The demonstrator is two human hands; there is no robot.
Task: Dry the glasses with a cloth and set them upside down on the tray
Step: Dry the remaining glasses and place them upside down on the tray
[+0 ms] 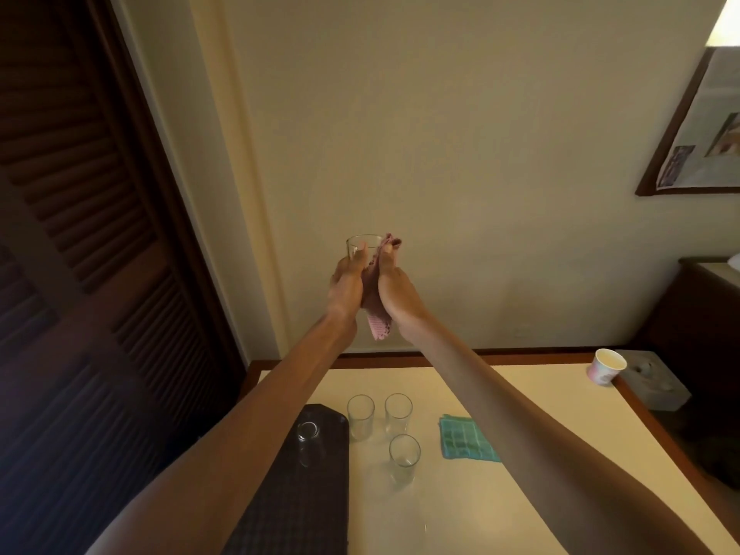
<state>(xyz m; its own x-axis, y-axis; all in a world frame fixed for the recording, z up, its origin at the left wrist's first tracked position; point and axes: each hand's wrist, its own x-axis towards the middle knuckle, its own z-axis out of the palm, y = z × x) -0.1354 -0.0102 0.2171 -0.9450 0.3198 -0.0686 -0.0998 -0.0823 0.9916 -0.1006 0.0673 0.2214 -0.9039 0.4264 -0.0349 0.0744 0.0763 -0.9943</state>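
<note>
Near-left tray bearing one glass, seemingly inverted; three glasses upright beside it, likely undried; fifth glass held high, gripped by left hand, right hand clutching pink cloth against it.

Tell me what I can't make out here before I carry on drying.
Head view only:
- Glass in the left hand: base hidden by that hand and the pink cloth the right hand holds.
- Tray: left side covered by the left forearm, near end cut by the bottom edge.
- Three upright glasses: too blurred to tell wet or dry.
</note>
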